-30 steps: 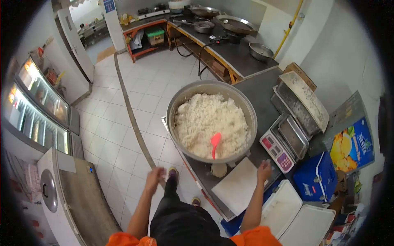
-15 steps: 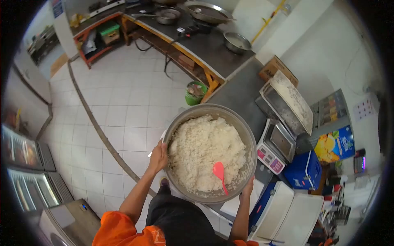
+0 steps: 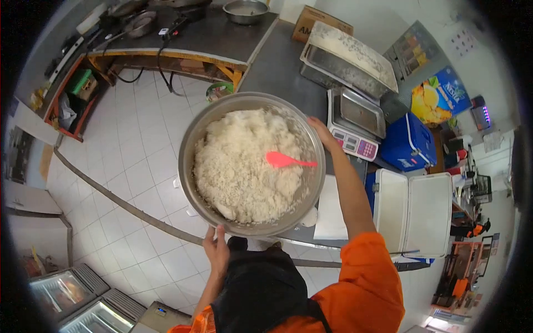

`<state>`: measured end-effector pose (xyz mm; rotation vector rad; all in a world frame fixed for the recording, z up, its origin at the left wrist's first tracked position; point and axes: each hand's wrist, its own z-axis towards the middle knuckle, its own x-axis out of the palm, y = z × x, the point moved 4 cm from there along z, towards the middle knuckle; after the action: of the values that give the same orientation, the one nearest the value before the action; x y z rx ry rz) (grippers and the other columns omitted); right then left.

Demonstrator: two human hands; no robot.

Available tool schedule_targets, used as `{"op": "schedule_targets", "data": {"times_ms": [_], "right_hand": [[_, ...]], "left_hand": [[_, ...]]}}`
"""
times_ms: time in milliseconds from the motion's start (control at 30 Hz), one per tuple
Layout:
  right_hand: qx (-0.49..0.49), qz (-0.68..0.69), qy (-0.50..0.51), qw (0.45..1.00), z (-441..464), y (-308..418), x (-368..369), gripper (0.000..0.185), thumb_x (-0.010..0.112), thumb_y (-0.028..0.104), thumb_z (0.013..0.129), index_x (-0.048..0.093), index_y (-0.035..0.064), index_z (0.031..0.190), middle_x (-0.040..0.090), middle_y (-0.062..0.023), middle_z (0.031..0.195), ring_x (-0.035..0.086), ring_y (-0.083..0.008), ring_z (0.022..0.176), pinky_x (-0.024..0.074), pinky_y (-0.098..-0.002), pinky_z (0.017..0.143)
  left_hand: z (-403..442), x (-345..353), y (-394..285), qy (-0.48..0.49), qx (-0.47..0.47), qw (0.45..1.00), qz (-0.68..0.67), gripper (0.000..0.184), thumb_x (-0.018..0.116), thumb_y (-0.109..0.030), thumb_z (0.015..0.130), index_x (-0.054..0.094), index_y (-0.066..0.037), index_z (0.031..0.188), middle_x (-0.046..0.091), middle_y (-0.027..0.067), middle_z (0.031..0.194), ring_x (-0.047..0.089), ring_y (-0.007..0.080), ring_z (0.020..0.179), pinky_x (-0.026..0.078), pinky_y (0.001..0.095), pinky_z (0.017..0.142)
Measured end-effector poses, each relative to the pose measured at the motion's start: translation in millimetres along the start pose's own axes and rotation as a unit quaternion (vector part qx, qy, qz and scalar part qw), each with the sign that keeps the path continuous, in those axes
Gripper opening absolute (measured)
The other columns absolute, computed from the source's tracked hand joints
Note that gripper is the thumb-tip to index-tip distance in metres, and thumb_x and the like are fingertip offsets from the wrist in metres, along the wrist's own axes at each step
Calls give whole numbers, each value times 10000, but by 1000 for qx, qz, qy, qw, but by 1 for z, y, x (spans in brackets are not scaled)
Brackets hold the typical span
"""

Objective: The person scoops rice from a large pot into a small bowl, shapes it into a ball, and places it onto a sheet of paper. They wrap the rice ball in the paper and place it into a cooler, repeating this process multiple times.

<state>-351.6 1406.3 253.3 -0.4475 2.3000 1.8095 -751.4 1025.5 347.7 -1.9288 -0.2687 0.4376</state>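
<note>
A large round metal basin (image 3: pixel 192 197) full of cooked white rice (image 3: pixel 239 172) is held in front of my body. My left hand (image 3: pixel 216 247) grips its near rim at the lower left, thumb over the edge. At the upper right of the rim my right hand (image 3: pixel 322 134) has hold of it, the fingers mostly hidden beneath. On the right side of the rice lies a pink rice paddle (image 3: pixel 283 160), its handle pointing right, touched by neither hand.
The dark counter (image 3: pixel 277 72) on the right bears a scale (image 3: pixel 352 141), metal trays (image 3: pixel 355 69) and a cardboard box (image 3: pixel 316 23). Beside it stand a blue cooler (image 3: pixel 411 144) and an open white-lined cooler (image 3: pixel 391 205). A hose-like strip (image 3: pixel 127 206) crosses the tiled floor.
The basin has turned clockwise with the paddle and shifted left and up in view. My right hand has moved up its right side, my left hand down to the near edge.
</note>
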Motion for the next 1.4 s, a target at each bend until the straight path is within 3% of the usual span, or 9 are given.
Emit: {"op": "schedule_targets", "data": {"times_ms": [333,533,700,833,1000,1200,1267,1333,1400], "right_hand": [[59,-194,171,964,27,89,19,765,573,659,861,663,-32,1178,671,-219,1142,636,-320,1097,477,-402,931],[-131,-191,76,970,-13,62,-39,554,571,543,936,693,36,1123,713,-82,991,658,-157,872,527,-330,751],[-284,-99,-57,952,-199,-39,-108,225,807,230,789,756,52,917,740,-91,896,691,-171,844,537,-301,767],[26,-13,-91,995,-334,-99,-120,253,747,269,869,746,18,840,734,-52,802,655,-110,770,501,-277,726],[36,78,-35,996,-409,-190,-86,214,610,183,976,703,-7,1011,691,-35,867,624,-96,771,513,-242,653],[179,287,29,941,-398,-188,-47,334,555,322,1008,620,36,1167,670,-57,1056,634,-157,926,529,-307,798],[265,561,118,775,-387,-181,-30,457,478,428,1024,542,54,1279,626,-102,1197,630,-234,1015,522,-382,852],[259,597,91,754,-375,-177,-39,490,445,453,1026,519,59,1308,606,-122,1233,613,-251,1063,507,-403,897],[239,672,27,701,-363,-173,-47,557,379,504,1031,473,71,1367,566,-161,1304,580,-285,1159,477,-447,989]], "left_hand": [[-34,47,29,-101,-27,991,-83,434,542,-278,1012,573,72,1266,671,137,1119,604,192,1026,480,346,885],[-81,66,75,-215,-81,956,-182,530,485,-395,1000,478,-22,1377,612,107,1226,553,218,1127,463,416,905],[-110,162,116,37,-61,997,-41,342,634,-245,938,579,38,1123,618,117,1068,581,205,966,478,317,855],[-103,255,87,42,229,917,325,1028,870,-425,684,328,123,1365,450,287,1283,488,391,1181,393,455,1037],[-64,298,117,48,253,902,345,1149,887,-356,630,206,146,1407,410,319,1312,449,438,1232,365,495,1059],[-78,311,97,61,263,917,295,1108,880,-282,623,210,108,1414,421,303,1312,449,430,1237,367,493,1059],[-93,320,81,67,272,922,267,1107,886,-284,619,217,98,1414,424,296,1314,440,426,1247,363,499,1061],[-115,349,53,155,411,820,366,1147,901,-303,600,205,95,1420,426,286,1321,403,425,1286,346,514,1070],[-132,370,25,187,380,836,350,1142,907,-322,596,227,98,1412,427,287,1321,383,427,1302,336,521,1075]]}}
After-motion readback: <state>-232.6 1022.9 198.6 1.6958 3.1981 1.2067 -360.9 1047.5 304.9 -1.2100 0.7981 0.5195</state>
